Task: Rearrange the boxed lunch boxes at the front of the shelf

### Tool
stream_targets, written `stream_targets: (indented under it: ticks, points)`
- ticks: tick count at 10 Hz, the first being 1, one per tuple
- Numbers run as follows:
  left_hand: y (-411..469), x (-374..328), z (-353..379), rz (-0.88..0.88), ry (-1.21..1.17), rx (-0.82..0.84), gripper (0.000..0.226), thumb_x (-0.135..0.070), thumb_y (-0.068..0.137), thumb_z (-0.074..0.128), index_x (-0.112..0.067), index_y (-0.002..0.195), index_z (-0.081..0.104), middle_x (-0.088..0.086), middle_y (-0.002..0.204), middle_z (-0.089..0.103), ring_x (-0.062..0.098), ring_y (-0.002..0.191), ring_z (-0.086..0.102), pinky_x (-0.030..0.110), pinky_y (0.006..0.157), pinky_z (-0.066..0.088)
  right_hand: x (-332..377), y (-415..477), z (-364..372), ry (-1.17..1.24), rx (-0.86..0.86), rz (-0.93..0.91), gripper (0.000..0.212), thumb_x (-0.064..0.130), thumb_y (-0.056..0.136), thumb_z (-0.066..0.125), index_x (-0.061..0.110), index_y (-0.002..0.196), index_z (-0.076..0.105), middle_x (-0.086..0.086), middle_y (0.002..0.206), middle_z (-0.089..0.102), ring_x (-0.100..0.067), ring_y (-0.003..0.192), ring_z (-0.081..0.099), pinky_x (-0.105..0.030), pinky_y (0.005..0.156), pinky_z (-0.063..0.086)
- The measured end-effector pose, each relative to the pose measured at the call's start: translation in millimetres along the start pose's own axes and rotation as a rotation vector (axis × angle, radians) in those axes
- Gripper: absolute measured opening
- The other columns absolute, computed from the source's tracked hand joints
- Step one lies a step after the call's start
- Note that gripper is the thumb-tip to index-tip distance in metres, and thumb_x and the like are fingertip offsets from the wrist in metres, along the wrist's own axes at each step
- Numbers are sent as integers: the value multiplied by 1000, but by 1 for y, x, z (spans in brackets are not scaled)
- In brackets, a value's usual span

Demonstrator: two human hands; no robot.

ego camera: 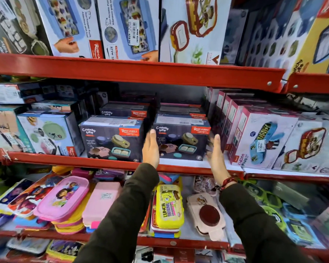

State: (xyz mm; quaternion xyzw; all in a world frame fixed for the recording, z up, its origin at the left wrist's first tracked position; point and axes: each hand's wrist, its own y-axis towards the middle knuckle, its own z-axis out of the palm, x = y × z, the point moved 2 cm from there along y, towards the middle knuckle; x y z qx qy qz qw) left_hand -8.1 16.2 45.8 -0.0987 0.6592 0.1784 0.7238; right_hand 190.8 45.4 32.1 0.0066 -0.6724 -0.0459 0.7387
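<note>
Red shelf [68, 157], middle tier: two dark Crunchy Bite boxes at the front edge, more of the same stacked behind. Left box [112, 138] untouched. Right box [181, 138] sits between both hands. Left hand [150, 149] open, fingers straight, flat at the box's left side. Right hand [216, 154] open near its right side; blurred, so contact is unclear. Pink Kidzee boxes [254, 137] just right. Loose lunch cases [167, 207] on the tier below.
</note>
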Motion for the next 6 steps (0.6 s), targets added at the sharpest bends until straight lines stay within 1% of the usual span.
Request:
stream_targets:
  ticks: [1, 2, 3, 4, 5, 6]
  points:
    - [-10, 9, -7, 31, -6, -13, 59, -57, 104, 35, -28, 156, 37, -2, 163, 38, 16, 150, 34, 38, 128, 21, -5, -8, -5, 32, -57, 21, 81, 74, 96, 28, 21, 156, 36, -8, 161, 42, -28, 148, 41, -45, 122, 34]
    - [-19, 17, -14, 87, 6, -14, 72, -74, 90, 38, -33, 149, 48, -5, 154, 51, 14, 143, 46, 45, 124, 34, -12, -16, -11, -27, -116, -16, 98, 91, 81, 30, 23, 148, 50, -6, 152, 54, -25, 140, 51, -48, 120, 38]
    - [-26, 19, -17, 144, 19, -25, 67, -69, 91, 42, -32, 145, 54, -5, 148, 58, 11, 138, 52, 42, 121, 40, -21, -25, -17, -78, -175, -96, 110, 102, 65, 32, 26, 138, 62, -3, 142, 64, -20, 132, 59, -51, 115, 44]
    - [-30, 20, -19, 159, 12, -30, 53, -54, 99, 49, -27, 144, 56, -3, 147, 59, 12, 138, 53, 43, 120, 41, -20, -29, -19, -90, -214, -120, 104, 100, 67, 34, 26, 132, 66, -3, 133, 69, -20, 125, 64, -50, 111, 49]
    - [-31, 17, -19, 155, 32, -30, 47, -44, 104, 48, -24, 146, 54, 0, 149, 58, 13, 139, 52, 41, 120, 41, -19, -33, -17, -122, -233, -119, 92, 93, 78, 34, 26, 134, 65, -2, 131, 69, -19, 124, 64, -51, 110, 50]
    - [-33, 14, -17, 152, 32, -44, 48, -39, 105, 48, -24, 150, 49, 0, 153, 53, 11, 140, 48, 33, 121, 38, -20, -33, -16, -145, -239, -142, 80, 82, 86, 34, 28, 137, 62, 1, 136, 67, -15, 127, 62, -50, 112, 49]
